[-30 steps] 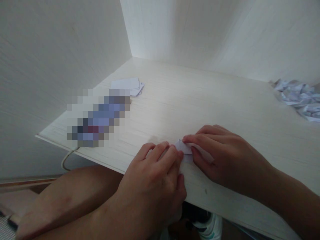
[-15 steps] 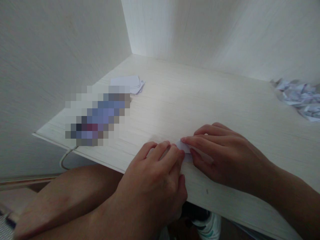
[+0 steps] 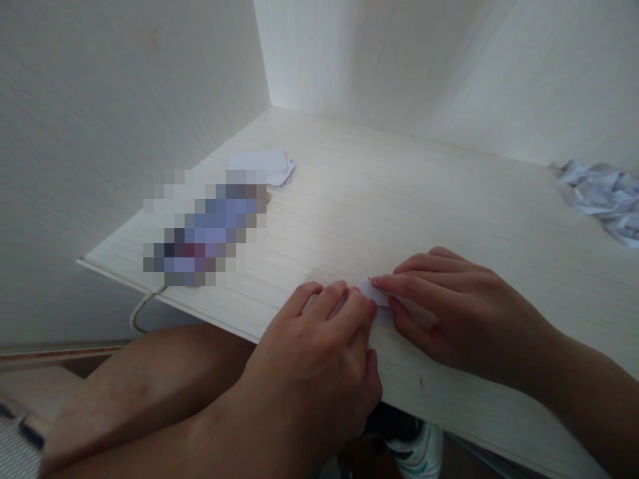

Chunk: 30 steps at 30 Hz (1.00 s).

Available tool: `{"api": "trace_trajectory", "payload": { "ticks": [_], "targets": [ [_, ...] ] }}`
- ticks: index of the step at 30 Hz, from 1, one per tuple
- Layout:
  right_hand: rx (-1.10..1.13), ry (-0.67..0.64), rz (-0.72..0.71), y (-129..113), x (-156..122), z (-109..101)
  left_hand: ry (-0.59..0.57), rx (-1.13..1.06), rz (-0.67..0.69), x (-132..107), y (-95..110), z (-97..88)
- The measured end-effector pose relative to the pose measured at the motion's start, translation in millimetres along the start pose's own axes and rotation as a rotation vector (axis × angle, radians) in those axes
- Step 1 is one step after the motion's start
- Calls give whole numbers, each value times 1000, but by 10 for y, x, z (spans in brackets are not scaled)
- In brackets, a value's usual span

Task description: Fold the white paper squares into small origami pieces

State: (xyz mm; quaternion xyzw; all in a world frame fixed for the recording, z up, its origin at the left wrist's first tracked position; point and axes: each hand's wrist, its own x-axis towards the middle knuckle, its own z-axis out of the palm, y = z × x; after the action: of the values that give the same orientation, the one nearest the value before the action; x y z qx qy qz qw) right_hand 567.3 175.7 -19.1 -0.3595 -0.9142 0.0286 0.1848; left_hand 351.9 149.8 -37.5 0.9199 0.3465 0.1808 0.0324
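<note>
A small folded piece of white paper (image 3: 372, 291) lies on the pale wooden desk (image 3: 399, 199), near its front edge. My left hand (image 3: 324, 352) rests on the paper's left part with curled fingers pressing down on it. From the right, my right hand (image 3: 449, 313) lies flat over the paper, its fingertips pinching the paper's tip. Most of the paper is hidden under both hands.
A small stack of white paper slips (image 3: 264, 163) lies at the back left of the desk, beside a blurred-out object (image 3: 204, 226). Several crumpled papers (image 3: 604, 199) are heaped at the far right. Pale walls enclose the desk. A cable (image 3: 142, 309) hangs below the front edge.
Both hands have stayed on the folded paper with only slight finger shifts; the view has drifted a little to the left, so everything sits slightly further right.
</note>
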Motion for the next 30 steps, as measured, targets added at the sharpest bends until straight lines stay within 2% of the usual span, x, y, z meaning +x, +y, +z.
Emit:
{"api": "trace_trajectory", "payload": {
  "ticks": [5, 10, 14, 26, 30],
  "targets": [
    [-18, -11, -25, -39, 32, -3, -38, 2, 16, 20, -8, -35],
    [-53, 50, -64, -41, 33, 34, -93, 9, 62, 28, -33, -85],
    [-44, 77, -69, -27, 25, 54, -92, -4, 62, 8, -38, -109],
    [-12, 61, -37, 22, -25, 57, -111, -30, 13, -11, -16, -94],
    [62, 119, 21, 61, -24, 31, -102, -17, 19, -26, -3, -78]
  ]
}}
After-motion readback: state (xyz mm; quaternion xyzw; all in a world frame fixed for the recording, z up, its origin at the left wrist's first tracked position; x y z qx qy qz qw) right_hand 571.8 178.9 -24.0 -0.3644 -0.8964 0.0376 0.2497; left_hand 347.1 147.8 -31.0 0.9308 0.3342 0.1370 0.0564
